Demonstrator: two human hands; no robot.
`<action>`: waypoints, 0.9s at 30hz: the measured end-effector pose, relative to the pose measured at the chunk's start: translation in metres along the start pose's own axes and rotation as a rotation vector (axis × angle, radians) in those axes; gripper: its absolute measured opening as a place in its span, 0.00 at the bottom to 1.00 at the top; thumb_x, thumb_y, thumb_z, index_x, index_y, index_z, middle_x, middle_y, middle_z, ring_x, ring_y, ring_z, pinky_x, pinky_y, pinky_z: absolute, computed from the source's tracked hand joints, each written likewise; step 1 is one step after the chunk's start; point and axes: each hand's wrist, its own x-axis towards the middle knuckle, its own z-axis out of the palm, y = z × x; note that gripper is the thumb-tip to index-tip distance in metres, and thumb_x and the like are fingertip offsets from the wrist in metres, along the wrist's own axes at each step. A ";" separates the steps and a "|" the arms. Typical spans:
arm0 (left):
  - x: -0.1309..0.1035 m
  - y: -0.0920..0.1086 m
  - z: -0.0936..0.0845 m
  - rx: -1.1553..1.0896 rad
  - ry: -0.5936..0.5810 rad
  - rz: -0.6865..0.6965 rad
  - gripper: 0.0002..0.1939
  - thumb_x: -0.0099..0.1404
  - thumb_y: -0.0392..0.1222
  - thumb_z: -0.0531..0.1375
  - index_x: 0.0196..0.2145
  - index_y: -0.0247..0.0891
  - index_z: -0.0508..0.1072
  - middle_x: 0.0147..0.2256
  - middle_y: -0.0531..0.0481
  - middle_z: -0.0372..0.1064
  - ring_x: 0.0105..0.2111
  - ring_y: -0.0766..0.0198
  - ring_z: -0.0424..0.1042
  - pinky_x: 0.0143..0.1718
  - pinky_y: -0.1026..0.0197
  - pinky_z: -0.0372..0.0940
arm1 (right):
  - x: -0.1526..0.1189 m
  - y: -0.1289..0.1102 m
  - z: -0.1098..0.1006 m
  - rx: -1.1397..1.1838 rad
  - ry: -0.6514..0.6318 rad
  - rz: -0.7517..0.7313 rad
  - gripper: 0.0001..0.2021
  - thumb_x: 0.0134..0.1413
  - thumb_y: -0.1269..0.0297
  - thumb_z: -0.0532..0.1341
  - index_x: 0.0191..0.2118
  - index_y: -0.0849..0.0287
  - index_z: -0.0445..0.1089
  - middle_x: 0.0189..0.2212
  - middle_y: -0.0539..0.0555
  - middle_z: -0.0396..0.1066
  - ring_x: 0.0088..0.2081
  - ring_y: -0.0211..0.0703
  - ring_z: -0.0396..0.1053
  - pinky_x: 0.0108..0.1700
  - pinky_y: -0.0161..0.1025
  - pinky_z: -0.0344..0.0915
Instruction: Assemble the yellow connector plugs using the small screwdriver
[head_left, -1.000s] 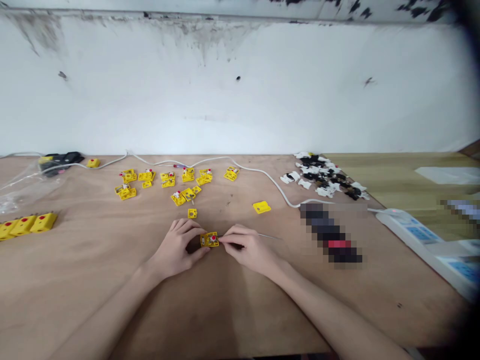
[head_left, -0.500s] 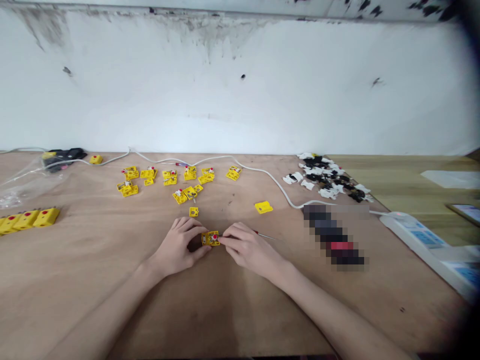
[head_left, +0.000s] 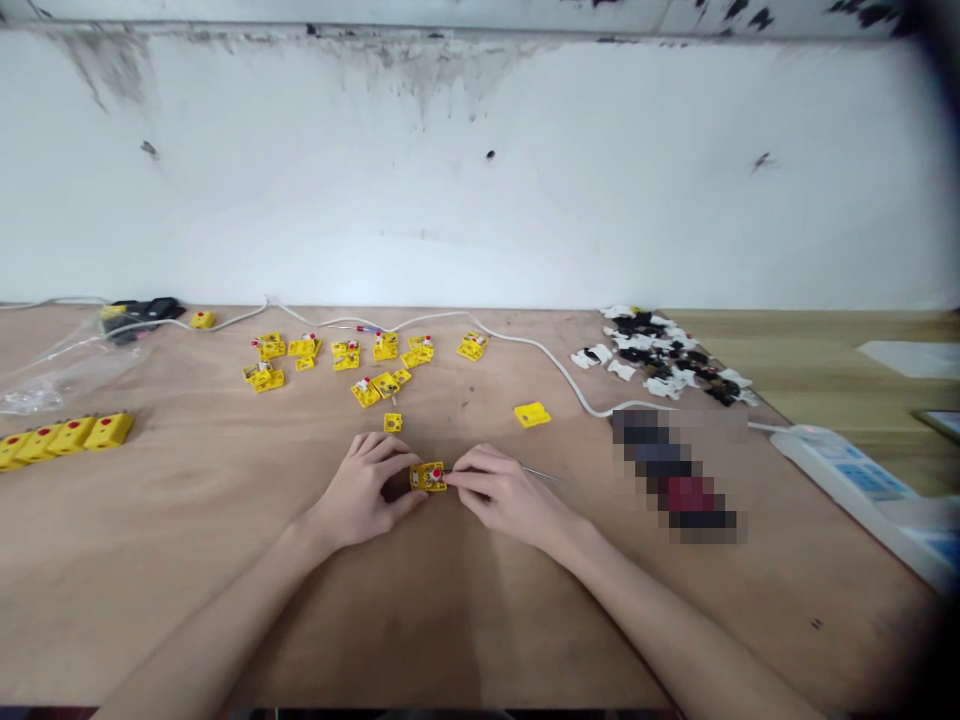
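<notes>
My left hand (head_left: 373, 487) has its thumb and fingers closed around the left side of a small yellow plastic housing (head_left: 417, 480). That housing lies open-side up, with a red button (head_left: 436, 474) and small metal parts inside. Beside its right edge, my right hand (head_left: 510, 492) is closed, its fingertips pinched close to the button. A screwdriver's thin metal shaft (head_left: 541, 473) sticks out to the right behind this hand; the fingers hide its handle. Just beyond my hands lie a small yellow plate (head_left: 393, 422) and, to the right, a yellow cover (head_left: 532, 414).
Several open yellow housings (head_left: 386, 346) are spread farther back. A row of yellow housings with red buttons (head_left: 109, 430) stands at left, near a clear plastic bag (head_left: 52, 370). Black and white pieces (head_left: 660, 355) are heaped at right. A white cable (head_left: 555, 362) runs to a power strip (head_left: 862, 490).
The whole view has shifted slightly, so things on the table appear a little farther right. Both hands stay at the same yellow housing. The screwdriver's red part no longer shows behind my right hand.
</notes>
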 end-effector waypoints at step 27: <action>-0.001 -0.004 0.004 -0.017 0.021 0.007 0.13 0.64 0.49 0.66 0.45 0.45 0.77 0.44 0.49 0.73 0.49 0.53 0.66 0.52 0.49 0.58 | -0.003 -0.002 -0.002 -0.071 -0.075 -0.077 0.13 0.63 0.78 0.58 0.47 0.59 0.76 0.39 0.57 0.73 0.42 0.46 0.70 0.45 0.45 0.72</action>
